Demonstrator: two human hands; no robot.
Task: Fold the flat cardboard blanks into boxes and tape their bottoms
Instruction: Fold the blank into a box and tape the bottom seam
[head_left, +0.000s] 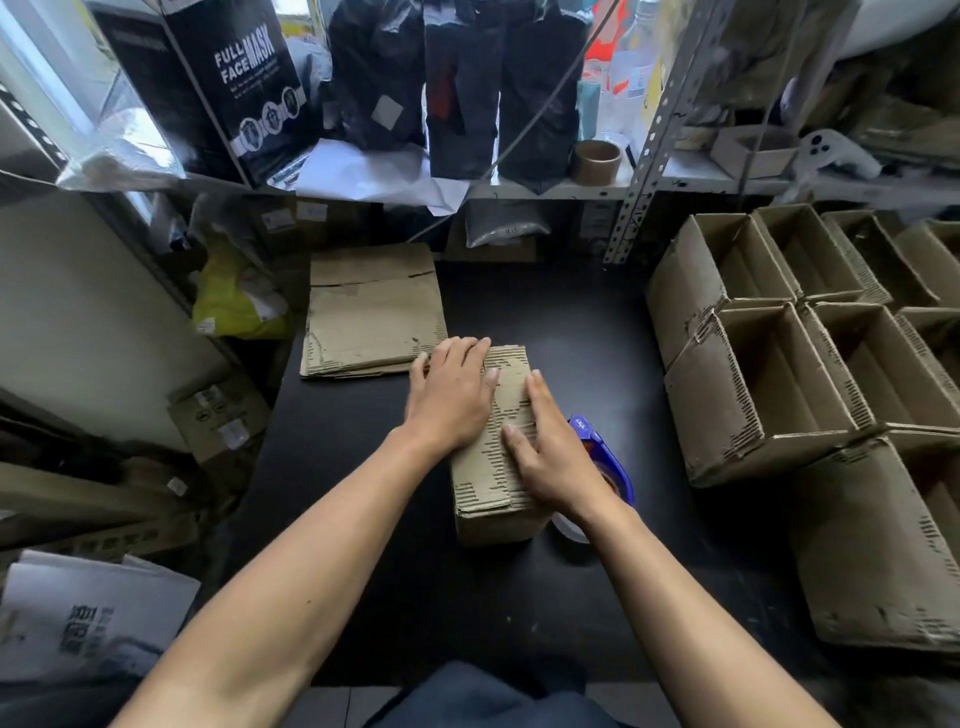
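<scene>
A small brown cardboard box (488, 483) stands on the black table (597, 338) with its folded flaps facing up. My left hand (449, 395) lies flat on the left flap, fingers straight. My right hand (550, 447) presses flat on the right flap. A stack of flat cardboard blanks (371, 312) lies behind, to the left. A blue tape dispenser (605, 457) rests on the table just right of the box, partly hidden by my right wrist.
Several folded open boxes (779, 374) are piled along the right side. A shelf (675, 182) at the back holds a tape core (596, 162), black bags and a mask carton. Cardboard and paper lie at the left.
</scene>
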